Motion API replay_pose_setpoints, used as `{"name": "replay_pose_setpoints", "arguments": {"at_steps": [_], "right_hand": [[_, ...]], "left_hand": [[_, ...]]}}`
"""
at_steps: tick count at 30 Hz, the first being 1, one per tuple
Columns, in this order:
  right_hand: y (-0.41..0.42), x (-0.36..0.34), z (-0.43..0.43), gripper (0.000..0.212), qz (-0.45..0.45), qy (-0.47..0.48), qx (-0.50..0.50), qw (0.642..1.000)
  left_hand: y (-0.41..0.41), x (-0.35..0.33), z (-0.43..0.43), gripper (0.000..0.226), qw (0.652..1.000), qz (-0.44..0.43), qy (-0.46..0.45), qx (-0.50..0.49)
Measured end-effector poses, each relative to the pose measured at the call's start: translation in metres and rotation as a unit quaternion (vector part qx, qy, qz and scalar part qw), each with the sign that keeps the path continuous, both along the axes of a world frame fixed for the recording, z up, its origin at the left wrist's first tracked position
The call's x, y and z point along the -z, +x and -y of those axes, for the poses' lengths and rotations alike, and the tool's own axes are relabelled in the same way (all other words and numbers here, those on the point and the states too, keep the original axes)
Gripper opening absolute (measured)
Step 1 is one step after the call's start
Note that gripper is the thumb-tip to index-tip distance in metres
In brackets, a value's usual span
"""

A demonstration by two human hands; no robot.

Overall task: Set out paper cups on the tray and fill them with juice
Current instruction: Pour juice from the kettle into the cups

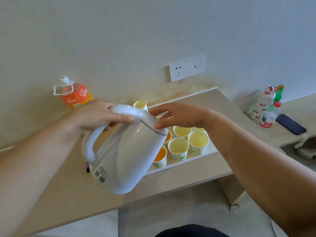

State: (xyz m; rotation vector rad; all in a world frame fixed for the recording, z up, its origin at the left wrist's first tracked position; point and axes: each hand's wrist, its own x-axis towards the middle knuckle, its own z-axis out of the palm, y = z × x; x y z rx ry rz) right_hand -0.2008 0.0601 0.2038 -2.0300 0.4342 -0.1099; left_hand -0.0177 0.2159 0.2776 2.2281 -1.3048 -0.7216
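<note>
My left hand (100, 115) grips the handle of a white kettle (126, 158), which is tilted toward the white tray (188, 159). My right hand (177, 115) rests its thumb and fingers on the kettle's lid rim, fingers fairly straight. Several paper cups stand on the tray: two near the kettle's spout hold orange juice (159, 153), others such as the front cup (178, 148) look empty. One more cup (140, 105) stands at the tray's far left. The kettle hides part of the tray.
An orange juice bottle (75, 94) with a white cap stands by the wall at the left. On a lower shelf to the right are bottles (263, 103), a small jar (268, 119) and a dark phone (291, 124). A wall socket (177, 71) is behind the table (196, 173).
</note>
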Motion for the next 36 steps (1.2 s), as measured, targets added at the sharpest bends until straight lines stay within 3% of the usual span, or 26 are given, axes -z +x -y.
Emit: {"name": "replay_pose_setpoints", "arguments": {"at_steps": [17, 21, 26, 30, 36], "right_hand": [[-0.027, 0.021, 0.032, 0.049, -0.002, 0.05, -0.044, 0.998], [-0.027, 0.028, 0.036, 0.047, -0.007, 0.057, -0.042, 0.997], [-0.027, 0.032, 0.038, 0.05, -0.005, 0.077, -0.057, 0.995], [-0.026, 0.033, 0.039, 0.05, 0.001, 0.083, -0.064, 0.994], [-0.025, 0.038, 0.039, 0.048, 0.008, 0.103, -0.083, 0.991]], "left_hand": [[-0.051, 0.006, 0.027, 0.079, 0.996, 0.046, 0.063, -0.047], [-0.059, 0.01, 0.031, 0.062, 0.994, 0.043, 0.076, -0.071], [-0.061, 0.013, 0.033, 0.062, 0.991, 0.045, 0.089, -0.085], [-0.057, 0.013, 0.032, 0.08, 0.99, 0.055, 0.101, -0.083], [-0.057, 0.014, 0.033, 0.087, 0.989, 0.063, 0.107, -0.082]]}}
